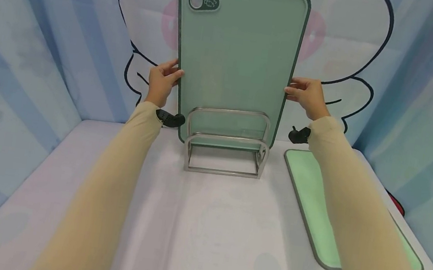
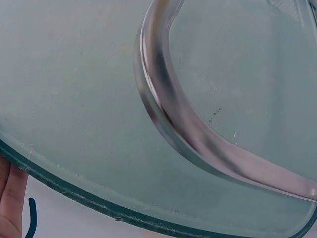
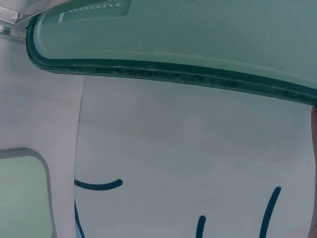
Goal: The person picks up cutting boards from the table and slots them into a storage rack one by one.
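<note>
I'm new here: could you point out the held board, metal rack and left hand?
Held board [image 1: 235, 61], head view, middle of its face.
Metal rack [image 1: 228, 136], head view, front top bar.
Left hand [image 1: 161, 83], head view, near thumb's base.

Head camera: from above, facing forward-down; green board [image 1: 235, 59] and rack [image 1: 226, 137] entire. Left wrist: close on board and rack. Right wrist: close, board's edge against curtain [image 3: 193, 134]. All share board and rack.

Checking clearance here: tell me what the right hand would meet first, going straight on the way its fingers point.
The upright green cutting board: the right hand already grips its edge. Depth is hard to judge, so it might partly pass behind.
</note>
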`<state>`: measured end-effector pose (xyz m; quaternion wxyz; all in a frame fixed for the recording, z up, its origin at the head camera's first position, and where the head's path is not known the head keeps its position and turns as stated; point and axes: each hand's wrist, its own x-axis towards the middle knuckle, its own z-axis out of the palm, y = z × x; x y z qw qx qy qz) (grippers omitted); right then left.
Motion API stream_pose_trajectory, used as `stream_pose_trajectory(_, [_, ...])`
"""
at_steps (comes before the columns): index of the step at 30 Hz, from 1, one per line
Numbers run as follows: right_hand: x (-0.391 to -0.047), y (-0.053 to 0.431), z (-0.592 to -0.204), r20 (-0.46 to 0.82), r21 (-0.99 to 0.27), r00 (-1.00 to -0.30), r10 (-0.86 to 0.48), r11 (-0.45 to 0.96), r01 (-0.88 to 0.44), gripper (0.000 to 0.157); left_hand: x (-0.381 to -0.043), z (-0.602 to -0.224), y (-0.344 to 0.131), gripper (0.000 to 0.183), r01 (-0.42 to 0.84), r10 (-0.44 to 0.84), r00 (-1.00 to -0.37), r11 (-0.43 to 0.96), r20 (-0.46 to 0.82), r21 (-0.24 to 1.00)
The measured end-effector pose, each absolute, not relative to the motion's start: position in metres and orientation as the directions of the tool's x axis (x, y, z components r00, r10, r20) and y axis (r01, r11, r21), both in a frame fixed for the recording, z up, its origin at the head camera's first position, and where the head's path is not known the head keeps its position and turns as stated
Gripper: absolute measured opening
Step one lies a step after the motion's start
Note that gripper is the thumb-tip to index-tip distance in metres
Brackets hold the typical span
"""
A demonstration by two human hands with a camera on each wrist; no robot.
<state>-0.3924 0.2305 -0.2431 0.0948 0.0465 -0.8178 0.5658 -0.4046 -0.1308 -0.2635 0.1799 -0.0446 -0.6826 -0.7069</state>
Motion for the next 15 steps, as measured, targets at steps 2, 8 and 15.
stream_pose_trajectory(2, [-0.392,0.230,-0.241,0.204,-0.918,-0.978,0.034,0.353,-0.179,0.047,-0.404,-0.262,-0.131,0.042,0.322,-0.191,-0.929,-0.002,0.316,0.947])
stream_pose_trajectory(8, [-0.391,0.228,-0.242,0.231,-0.912,-0.972,0.035,0.356,-0.204,0.044,-0.401,-0.257,-0.129,0.044,0.335,-0.186,-0.925,0.015,0.331,0.942])
stream_pose_trajectory(15, [-0.384,0.225,-0.256,0.239,-0.902,-0.970,0.044,0.380,-0.205,0.045,-0.395,-0.269,-0.130,0.039,0.302,-0.175,-0.935,0.065,0.309,0.951])
